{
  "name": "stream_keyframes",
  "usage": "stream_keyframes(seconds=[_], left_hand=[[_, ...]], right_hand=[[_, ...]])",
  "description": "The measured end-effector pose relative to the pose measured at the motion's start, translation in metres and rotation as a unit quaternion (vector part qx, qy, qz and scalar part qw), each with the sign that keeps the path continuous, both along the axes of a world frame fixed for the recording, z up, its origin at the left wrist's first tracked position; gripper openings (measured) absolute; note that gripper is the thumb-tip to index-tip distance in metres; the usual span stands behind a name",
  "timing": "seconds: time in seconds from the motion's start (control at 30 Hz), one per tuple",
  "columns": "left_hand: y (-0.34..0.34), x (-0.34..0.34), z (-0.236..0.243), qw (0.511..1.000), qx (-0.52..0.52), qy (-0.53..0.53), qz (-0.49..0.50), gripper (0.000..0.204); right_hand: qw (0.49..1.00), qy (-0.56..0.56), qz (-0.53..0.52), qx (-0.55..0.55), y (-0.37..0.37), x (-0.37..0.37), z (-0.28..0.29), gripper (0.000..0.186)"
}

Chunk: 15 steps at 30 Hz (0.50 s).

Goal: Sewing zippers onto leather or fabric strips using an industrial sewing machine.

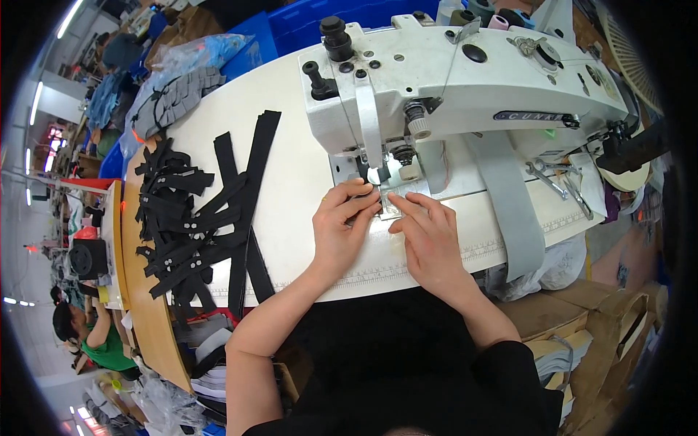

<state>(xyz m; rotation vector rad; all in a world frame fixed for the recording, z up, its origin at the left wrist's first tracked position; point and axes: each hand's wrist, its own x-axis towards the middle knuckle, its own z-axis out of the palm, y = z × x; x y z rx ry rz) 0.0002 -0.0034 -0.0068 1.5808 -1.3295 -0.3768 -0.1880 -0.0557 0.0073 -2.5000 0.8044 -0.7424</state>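
Both hands sit close together on the white sewing table [291, 174], right under the head of the off-white sewing machine [451, 80]. The left hand [340, 227] lies with its fingers stretched forward and slightly curled, the fingertips [367, 198] pressing down on a small dark strip piece [372, 207] at the needle plate [391, 207]; it is pinning the piece flat rather than closing around it. The right hand [429, 236] rests just beside it, fingers extended and loose, with the index fingertip [396, 198] touching the metal plate at the edge of the same piece (how much of the piece lies under the fingers cannot be told, since the hands cover most of it). The piece itself sits directly below the presser foot [379, 174], between the two hands' fingertips. To the person's left, well apart from the hands, a loose heap of black straps [189, 218] spreads over the table, with a few longer black bands [251, 189] laid across it. A grey belt of webbing [509, 211] hangs over the table's front edge to the right of the right hand. Beyond the heap lies a bundle of grey pieces [174, 98] beside a clear plastic bag. Another person in a green top [102, 341] sits far off at the left.
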Motion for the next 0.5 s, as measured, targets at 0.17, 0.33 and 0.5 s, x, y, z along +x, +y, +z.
stream_keyframes(seconds=[0.17,0.33,0.5], left_hand=[[0.001,0.002,-0.002,1.000,0.004,0.010,-0.011,0.024],[0.001,0.002,-0.001,1.000,0.010,0.017,-0.005,0.022],[0.007,-0.004,0.012,0.996,0.034,0.081,0.009,0.016]], right_hand=[[1.000,0.002,0.000,0.000,0.001,0.000,0.002,0.022],[1.000,0.007,0.001,0.006,0.001,0.001,0.001,0.021],[1.000,0.014,0.006,0.014,0.008,-0.004,0.002,0.022]])
